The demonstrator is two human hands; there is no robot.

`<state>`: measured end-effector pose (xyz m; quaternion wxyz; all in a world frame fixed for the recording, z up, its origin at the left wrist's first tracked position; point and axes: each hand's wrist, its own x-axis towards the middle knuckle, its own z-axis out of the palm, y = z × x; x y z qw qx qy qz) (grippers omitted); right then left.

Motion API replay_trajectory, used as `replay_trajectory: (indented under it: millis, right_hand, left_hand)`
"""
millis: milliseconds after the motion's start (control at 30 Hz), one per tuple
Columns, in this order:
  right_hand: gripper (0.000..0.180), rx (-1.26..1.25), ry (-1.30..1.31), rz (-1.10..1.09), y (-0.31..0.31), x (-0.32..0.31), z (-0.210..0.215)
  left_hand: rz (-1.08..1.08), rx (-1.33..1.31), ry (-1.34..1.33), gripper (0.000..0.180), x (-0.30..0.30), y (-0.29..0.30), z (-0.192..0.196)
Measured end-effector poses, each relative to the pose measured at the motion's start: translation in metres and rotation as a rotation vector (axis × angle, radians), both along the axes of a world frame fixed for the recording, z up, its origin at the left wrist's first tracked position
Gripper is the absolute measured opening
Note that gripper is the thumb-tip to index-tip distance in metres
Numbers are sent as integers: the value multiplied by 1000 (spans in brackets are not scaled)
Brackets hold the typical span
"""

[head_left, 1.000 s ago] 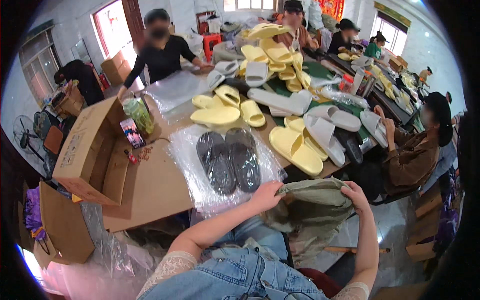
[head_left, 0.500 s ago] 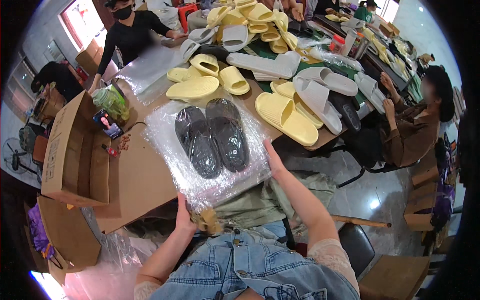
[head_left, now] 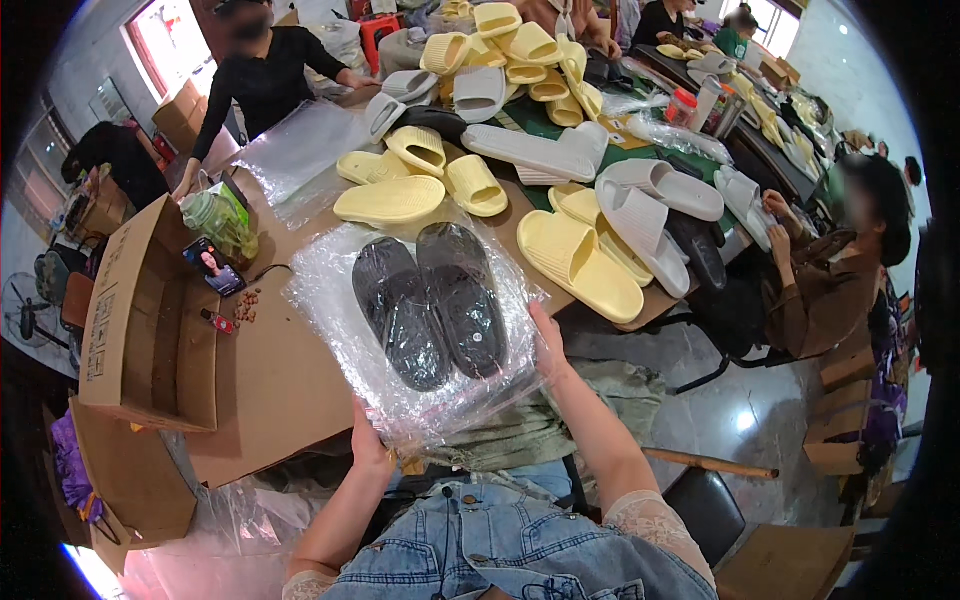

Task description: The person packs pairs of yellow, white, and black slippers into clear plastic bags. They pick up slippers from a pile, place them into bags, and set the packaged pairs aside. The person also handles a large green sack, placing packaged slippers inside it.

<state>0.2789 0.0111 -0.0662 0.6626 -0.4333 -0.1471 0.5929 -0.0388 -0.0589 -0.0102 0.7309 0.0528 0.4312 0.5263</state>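
A clear plastic bag (head_left: pixel 330 300) with a pair of dark grey slippers (head_left: pixel 432 305) inside lies at the near edge of the table. My left hand (head_left: pixel 368 445) grips the bag's near left corner. My right hand (head_left: pixel 548 345) holds the bag's right edge. Both forearms come up from the lower edge over my denim lap.
An open cardboard box (head_left: pixel 150 310) stands to the left, with a phone (head_left: pixel 213 266) and a green jar (head_left: pixel 218 222) beside it. Several yellow slippers (head_left: pixel 580 262) and white slippers (head_left: pixel 640 215) cover the table behind. Other people sit across and at right. An olive cloth (head_left: pixel 620 385) hangs below.
My hands left the olive cloth and took hold of the bag of dark slippers at its near corner and right edge; the view has tilted closer to the table.
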Motion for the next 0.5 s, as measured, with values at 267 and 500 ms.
replay_trajectory:
  millis: [267,500]
  right_hand:
    - [46,46,-53,-42,-12,-3,-6]
    - [43,16,-127,-47,-28,-5,-2]
  left_hand:
    - [-7,-108,60,65,-5,-6,9]
    - [-64,-51,130,65,-17,-17,1]
